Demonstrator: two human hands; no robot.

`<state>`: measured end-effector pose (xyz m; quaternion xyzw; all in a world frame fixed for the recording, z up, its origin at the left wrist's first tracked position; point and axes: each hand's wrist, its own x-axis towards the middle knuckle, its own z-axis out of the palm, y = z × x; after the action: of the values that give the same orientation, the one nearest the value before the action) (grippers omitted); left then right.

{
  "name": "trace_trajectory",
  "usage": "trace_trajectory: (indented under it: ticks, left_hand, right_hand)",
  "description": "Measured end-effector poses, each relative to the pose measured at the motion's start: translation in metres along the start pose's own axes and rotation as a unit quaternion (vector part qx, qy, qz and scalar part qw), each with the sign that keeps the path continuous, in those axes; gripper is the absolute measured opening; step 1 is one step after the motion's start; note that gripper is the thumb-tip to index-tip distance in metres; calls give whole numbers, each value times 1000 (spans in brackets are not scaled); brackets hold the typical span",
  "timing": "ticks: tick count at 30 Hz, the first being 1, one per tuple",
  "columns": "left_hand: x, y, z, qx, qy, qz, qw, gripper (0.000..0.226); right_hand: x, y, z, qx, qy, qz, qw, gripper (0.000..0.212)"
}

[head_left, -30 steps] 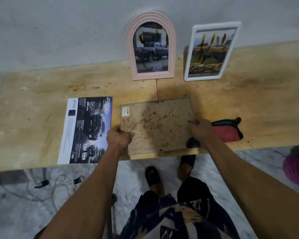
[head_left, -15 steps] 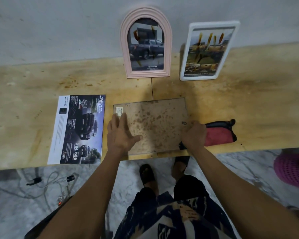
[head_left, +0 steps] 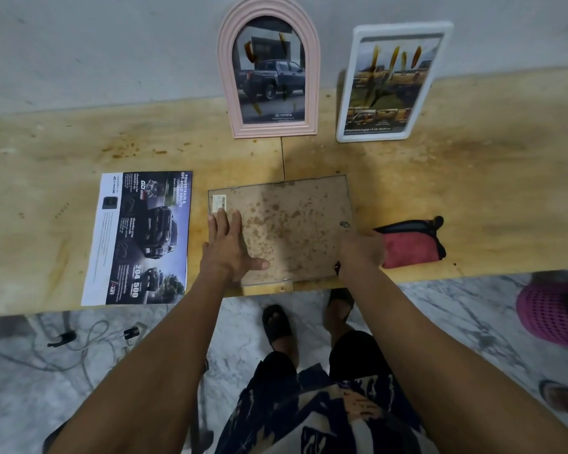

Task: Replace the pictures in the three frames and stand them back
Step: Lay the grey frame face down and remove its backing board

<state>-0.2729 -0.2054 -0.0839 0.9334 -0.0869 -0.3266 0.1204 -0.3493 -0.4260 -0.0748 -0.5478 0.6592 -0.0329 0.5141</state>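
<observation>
Since a second ago our left hand [head_left: 231, 249] has been shifting from gripping the left edge of the face-down frame [head_left: 286, 229] to lying flat on its stained brown backing, fingers straight and thumb spread toward the middle. That frame is lying near the front edge of the plywood table [head_left: 473, 178], which is running across the whole view against a grey wall.

We are looking at the car brochure page [head_left: 140, 239] lying flat just left of the frame, close beside our left hand (its printed side is facing up). Behind, the pink arched frame [head_left: 269, 70] is standing upright against the wall with a dark pickup picture in it, and the white rectangular frame [head_left: 391, 83] is standing to its right, tilted slightly, holding a picture of yellow trucks.

Our right hand [head_left: 359, 253] is resting on the frame's right front corner with its fingers curled down at the edge; we cannot tell whether it is actually gripping. Just right of it, the red and black pouch [head_left: 410, 245] is lying on the table.
</observation>
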Motion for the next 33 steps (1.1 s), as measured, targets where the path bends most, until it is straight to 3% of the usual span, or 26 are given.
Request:
trace_trajectory:
  ticks: [3, 8, 14, 22, 33]
  left_hand:
    - [1, 1, 0, 0, -3, -1, 1000, 140]
    - [2, 3, 1, 2, -7, -2, 1000, 140]
    - [2, 3, 1, 8, 1, 3, 1000, 139]
    - [-1, 1, -2, -17, 11, 1, 1000, 139]
    - [-5, -2, -6, -68, 23, 16, 997, 141]
  right_hand:
    - [4, 2, -5, 64, -2, 45, 997, 49]
    - [5, 3, -18, 42, -60, 13, 997, 51]
    - [10, -10, -28, -63, -122, -63, 989, 14]
    - [21, -23, -32, -296, -143, -189, 925, 25]
    - [28, -29, -35, -357, -178, -230, 888, 30]
